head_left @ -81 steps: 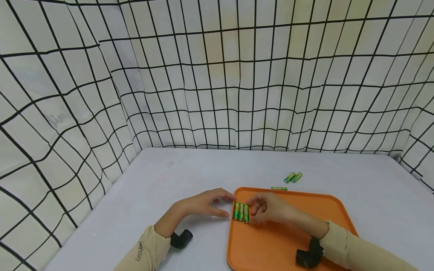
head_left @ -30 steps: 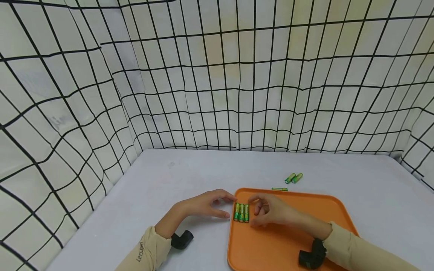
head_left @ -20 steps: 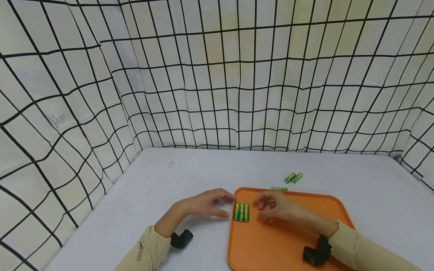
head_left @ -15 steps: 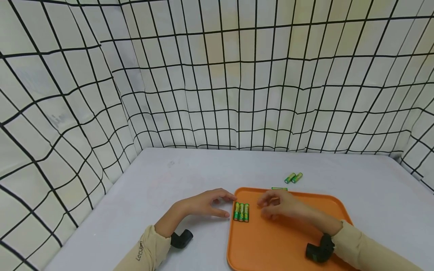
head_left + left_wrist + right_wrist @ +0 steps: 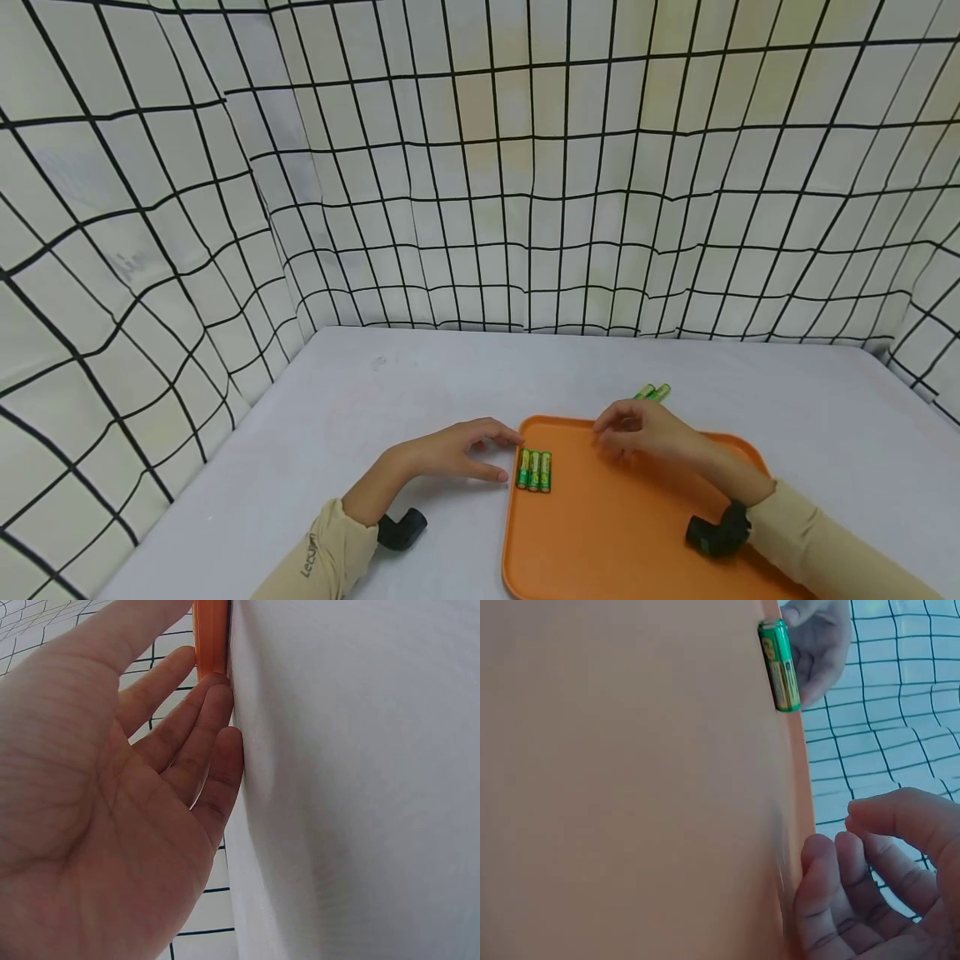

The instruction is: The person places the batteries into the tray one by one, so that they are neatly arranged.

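Three green-and-yellow batteries (image 5: 534, 471) lie side by side at the left edge of an orange tray (image 5: 585, 542). My left hand (image 5: 457, 450) rests beside that edge on the table, fingers extended; in the left wrist view its fingertips are right at the tray's orange side (image 5: 212, 637). Over the far part of the tray is my right hand (image 5: 648, 429), fingers loosely bent with nothing between them. The right wrist view shows those empty fingers (image 5: 817, 889) and the end battery (image 5: 780, 667) of the row. Beyond the right hand lie two more batteries (image 5: 660, 392), partly hidden by it.
A white cloth covers the table (image 5: 390, 375). White walls with a black net (image 5: 487, 208) enclose its back and sides. Dark wrist-worn cameras sit on both wrists, the right one (image 5: 718, 531) over the tray.
My right hand has left the row of batteries and moved right and away toward the tray's far edge, now covering the single battery seen there before. The left hand stays still.
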